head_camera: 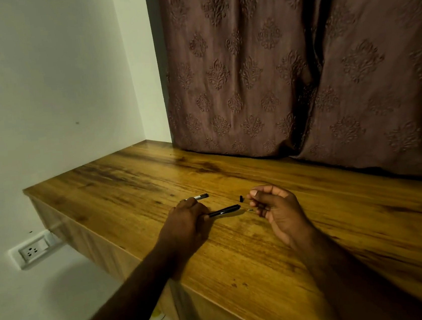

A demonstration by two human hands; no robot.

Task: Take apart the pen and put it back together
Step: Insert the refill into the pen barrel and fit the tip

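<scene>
The pen barrel (pixel 224 210) is gripped in the left hand (pixel 185 222), open end aimed right so the refill (pixel 249 209), pinched by the right hand (pixel 280 208), can be lined up. The cap (pixel 200 196) and small plug (pixel 241 198) are parked on the tabletop (pixel 343 223).

A: What do we see of the person's body?

B: We see two bare forearms, no sleeves in view. Both come in from about six o'clock, the left arm from nearer seven.

A: Anything worn on the left hand (pixel 185 222) or the right hand (pixel 280 208)?

B: We spot no watch or bracelet. We cannot tell about rings; the fingers are too small and dim.
</scene>
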